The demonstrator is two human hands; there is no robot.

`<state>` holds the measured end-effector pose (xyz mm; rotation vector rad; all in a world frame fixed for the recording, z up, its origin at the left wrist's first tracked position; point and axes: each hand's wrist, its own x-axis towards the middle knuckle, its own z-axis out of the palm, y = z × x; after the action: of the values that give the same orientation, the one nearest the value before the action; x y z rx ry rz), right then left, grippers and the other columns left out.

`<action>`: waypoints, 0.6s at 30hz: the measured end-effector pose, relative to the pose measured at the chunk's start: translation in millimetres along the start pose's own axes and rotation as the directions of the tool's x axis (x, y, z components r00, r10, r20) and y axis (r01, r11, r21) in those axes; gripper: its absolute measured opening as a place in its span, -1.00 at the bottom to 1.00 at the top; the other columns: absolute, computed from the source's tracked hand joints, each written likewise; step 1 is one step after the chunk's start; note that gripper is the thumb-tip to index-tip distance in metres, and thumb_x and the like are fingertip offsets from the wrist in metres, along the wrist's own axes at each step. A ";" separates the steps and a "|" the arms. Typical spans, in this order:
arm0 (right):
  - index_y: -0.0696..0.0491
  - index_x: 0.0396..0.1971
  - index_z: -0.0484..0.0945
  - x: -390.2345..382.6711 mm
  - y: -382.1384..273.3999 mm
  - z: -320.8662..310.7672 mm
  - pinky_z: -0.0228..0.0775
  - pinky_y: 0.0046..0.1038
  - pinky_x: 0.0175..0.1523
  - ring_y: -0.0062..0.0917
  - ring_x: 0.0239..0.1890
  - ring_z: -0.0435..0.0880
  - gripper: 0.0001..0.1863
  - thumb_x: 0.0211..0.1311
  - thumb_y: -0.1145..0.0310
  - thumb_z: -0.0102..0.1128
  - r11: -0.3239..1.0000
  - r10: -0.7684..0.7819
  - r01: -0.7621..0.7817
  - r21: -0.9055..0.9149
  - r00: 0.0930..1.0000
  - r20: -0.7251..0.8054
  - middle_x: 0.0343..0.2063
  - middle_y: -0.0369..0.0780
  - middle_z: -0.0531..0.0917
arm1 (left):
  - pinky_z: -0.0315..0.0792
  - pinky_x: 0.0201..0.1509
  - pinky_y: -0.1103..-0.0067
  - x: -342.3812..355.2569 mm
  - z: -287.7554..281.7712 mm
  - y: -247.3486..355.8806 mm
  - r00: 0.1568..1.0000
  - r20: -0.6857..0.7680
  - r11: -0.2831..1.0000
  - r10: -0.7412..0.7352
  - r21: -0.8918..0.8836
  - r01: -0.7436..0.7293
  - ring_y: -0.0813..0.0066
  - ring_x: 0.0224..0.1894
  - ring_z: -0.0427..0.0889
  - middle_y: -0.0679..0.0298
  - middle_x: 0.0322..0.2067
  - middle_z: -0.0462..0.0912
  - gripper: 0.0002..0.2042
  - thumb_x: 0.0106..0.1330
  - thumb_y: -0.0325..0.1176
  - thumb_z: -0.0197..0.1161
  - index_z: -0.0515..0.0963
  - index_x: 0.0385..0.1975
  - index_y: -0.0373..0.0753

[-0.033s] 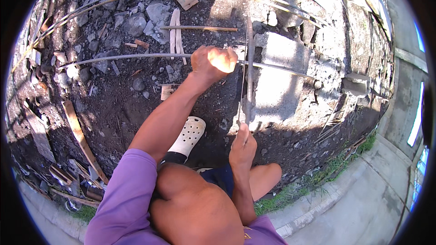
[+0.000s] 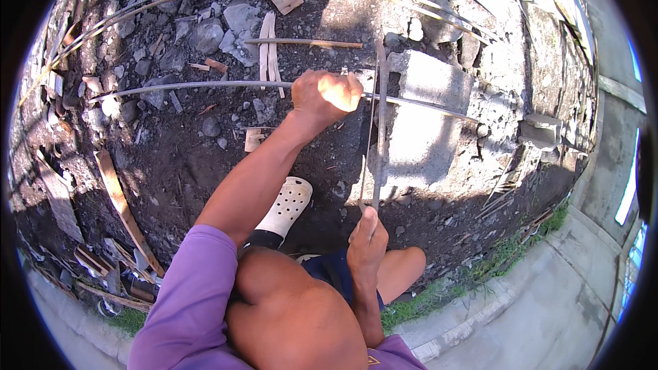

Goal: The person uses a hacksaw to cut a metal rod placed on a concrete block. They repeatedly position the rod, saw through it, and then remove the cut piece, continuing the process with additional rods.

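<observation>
Right hand (image 2: 367, 241) and hacksaw (image 2: 381, 123) shifted slightly back, lower in view; left hand (image 2: 323, 96) about same spot. Right fingers wrapped round near end of hacksaw. Left fingers gripping long thin rod (image 2: 199, 85). Rod runs crosswise, right part over pale concrete block (image 2: 426, 144); hacksaw crosses rod just right of left hand.

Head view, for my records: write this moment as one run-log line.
left hand: gripping long rod; right hand: holding saw by near end; saw: across rod, right of left hand; rod's right part: over pale slab

Outdoor dirt yard (image 2: 185, 181) with rubble (image 2: 208, 35)
</observation>
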<state>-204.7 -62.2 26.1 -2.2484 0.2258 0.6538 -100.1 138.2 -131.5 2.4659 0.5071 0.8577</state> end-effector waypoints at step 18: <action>0.30 -0.39 0.52 -33.8 27.5 -21.8 0.21 -0.23 -0.41 -0.51 -0.54 0.25 -0.39 0.66 -0.01 -0.05 0.998 0.061 -0.059 -0.030 0.997 0.048 -0.66 -0.10 0.35 | 0.49 -0.50 0.23 -3.5 -0.7 5.4 0.993 0.083 0.996 -0.088 -0.006 0.089 0.09 -0.68 0.61 0.13 -0.77 0.57 -0.56 0.35 -0.26 0.18 0.52 -0.86 -0.15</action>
<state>-234.8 -98.3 38.7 -2.2569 0.2619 0.7475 -102.1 132.2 -129.8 2.4390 0.5772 0.7177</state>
